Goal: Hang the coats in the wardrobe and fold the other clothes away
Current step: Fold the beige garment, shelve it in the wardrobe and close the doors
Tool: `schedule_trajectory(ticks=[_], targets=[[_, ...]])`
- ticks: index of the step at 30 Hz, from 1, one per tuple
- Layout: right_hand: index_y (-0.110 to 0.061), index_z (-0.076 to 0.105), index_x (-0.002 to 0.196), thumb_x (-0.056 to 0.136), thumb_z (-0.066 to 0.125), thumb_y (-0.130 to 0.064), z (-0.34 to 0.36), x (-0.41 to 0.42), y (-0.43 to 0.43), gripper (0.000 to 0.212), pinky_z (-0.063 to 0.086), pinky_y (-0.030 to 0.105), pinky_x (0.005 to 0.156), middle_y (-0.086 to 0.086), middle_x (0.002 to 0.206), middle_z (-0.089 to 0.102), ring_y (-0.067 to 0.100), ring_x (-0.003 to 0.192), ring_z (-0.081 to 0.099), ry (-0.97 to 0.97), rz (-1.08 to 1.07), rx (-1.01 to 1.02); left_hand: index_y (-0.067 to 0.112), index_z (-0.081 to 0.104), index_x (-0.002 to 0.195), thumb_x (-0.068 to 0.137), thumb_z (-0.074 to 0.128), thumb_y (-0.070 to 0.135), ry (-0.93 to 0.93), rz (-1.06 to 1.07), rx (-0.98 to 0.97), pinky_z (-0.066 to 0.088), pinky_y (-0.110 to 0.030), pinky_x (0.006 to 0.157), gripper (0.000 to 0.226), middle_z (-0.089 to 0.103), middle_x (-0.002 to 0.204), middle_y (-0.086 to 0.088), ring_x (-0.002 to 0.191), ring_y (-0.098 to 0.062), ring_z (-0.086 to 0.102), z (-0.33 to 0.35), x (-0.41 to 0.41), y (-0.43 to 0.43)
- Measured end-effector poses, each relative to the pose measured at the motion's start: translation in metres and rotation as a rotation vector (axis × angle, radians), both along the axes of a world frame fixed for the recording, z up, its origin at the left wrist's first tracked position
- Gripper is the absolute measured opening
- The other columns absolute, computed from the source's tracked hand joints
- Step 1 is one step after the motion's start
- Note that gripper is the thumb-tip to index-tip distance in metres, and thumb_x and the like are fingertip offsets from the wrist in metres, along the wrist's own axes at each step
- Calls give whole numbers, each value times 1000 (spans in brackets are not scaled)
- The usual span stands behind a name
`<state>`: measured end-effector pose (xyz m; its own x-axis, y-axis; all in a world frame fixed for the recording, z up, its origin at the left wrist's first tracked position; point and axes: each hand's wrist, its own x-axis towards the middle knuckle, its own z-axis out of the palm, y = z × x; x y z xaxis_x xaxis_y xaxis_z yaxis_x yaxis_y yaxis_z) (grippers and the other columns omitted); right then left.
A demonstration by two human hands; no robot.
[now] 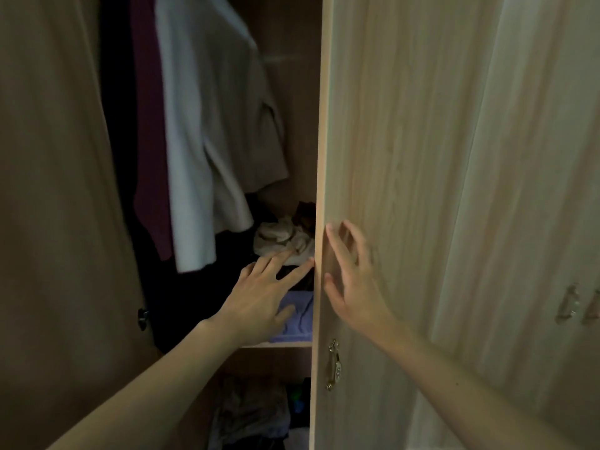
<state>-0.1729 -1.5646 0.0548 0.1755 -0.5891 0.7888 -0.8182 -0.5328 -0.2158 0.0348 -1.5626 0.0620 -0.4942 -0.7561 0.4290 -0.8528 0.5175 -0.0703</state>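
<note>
Right hand [352, 280] splayed flat on wood-grain door [406, 125], left hand [259, 297] open beside its edge, near crumpled clothes [279, 237]

An ornate brass pull handle [334, 365] hangs upright, pale at its lower end. Far right of it and somewhat higher, two more pull handles [568, 303] sit side by side, blurred, the outer one cut by the frame edge. Well left of the brass pull handle and slightly higher is a small dark fitting [143, 318]. Just left of it and lower, a green and blue object [297, 401] lies in shadow, too dim to name.
</note>
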Motion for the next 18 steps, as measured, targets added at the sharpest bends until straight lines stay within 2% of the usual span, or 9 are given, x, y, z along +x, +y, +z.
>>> schedule_trajectory(ticks=[3,5,7,14,16,18], targets=[[-32,14,157,92,64,-39,1,8,-12,83,22,38,114,4,162,4,25,147,19,-5,15,19,48,-6,154,94,52,43,33,-5,13,19,-48,119,84,7,163,2,150,-20,3,-4,5,-14],[-35,11,157,94,56,-48,5,10,-22,79,23,41,116,2,162,4,24,147,18,49,-19,15,47,-6,154,94,52,45,40,-5,32,20,-47,117,83,7,163,3,149,-20,2,-5,9,-26],[-34,11,157,94,54,-48,9,14,-32,77,28,46,117,3,162,6,24,147,19,100,-65,5,47,-6,154,95,53,44,60,-14,59,20,-46,116,84,5,163,4,149,-18,1,-4,16,-40],[-36,4,157,91,63,-33,11,26,-62,88,34,48,115,3,163,0,27,149,15,198,-123,58,43,2,156,94,55,40,94,-28,78,23,-48,115,82,4,164,0,149,-21,2,0,26,-82],[-36,2,157,90,62,-38,11,29,-70,89,35,48,114,2,164,-3,28,148,15,223,-142,71,42,2,156,94,55,40,100,-13,95,22,-47,116,82,3,164,1,150,-21,1,0,27,-93],[-35,2,157,91,57,-51,11,32,-79,88,33,47,115,2,165,-6,29,149,12,251,-157,80,41,3,156,94,55,42,115,3,112,22,-48,117,81,1,164,2,150,-22,1,0,27,-103]])
